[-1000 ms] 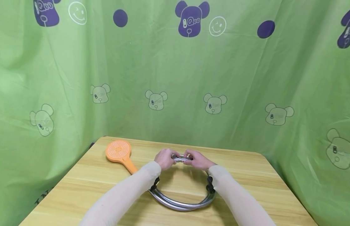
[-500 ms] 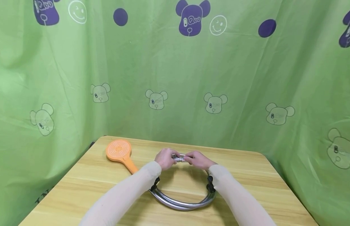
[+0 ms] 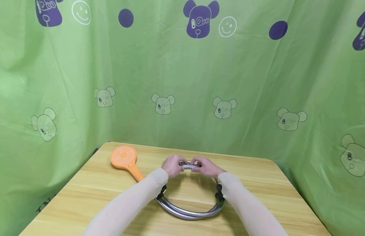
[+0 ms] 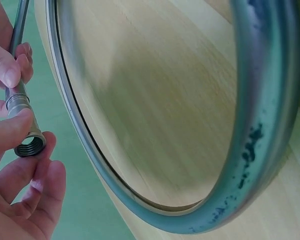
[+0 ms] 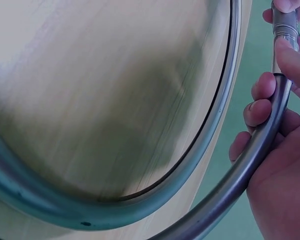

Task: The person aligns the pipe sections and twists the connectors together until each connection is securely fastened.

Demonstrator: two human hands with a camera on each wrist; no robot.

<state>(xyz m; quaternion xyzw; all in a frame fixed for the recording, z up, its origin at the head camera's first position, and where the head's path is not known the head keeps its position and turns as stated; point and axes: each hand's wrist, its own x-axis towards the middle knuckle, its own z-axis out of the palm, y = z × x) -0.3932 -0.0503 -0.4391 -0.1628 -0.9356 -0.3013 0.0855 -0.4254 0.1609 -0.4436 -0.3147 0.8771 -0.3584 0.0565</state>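
Note:
A silver shower hose lies coiled in a loop on the wooden table, with one end raised toward the far side. My left hand pinches the metal connector nut at that end between thumb and fingers. In the left wrist view the nut's threaded mouth faces outward, with nothing in it. Just beside it, my right hand grips the hose, its thumb and curled fingers around the tube below the collar. An orange shower head rests face up at the table's left, its handle end hidden by the left sleeve.
The wooden table reaches beyond both forearms, with rounded far corners. Behind and around it hangs a green patterned curtain. A dark strap sits at the right wrist, over the coil's right side.
The right hand's fingers flattened along the hose half a second ago and are arched over it again now. The left hand, the coil and the shower head have stayed put.

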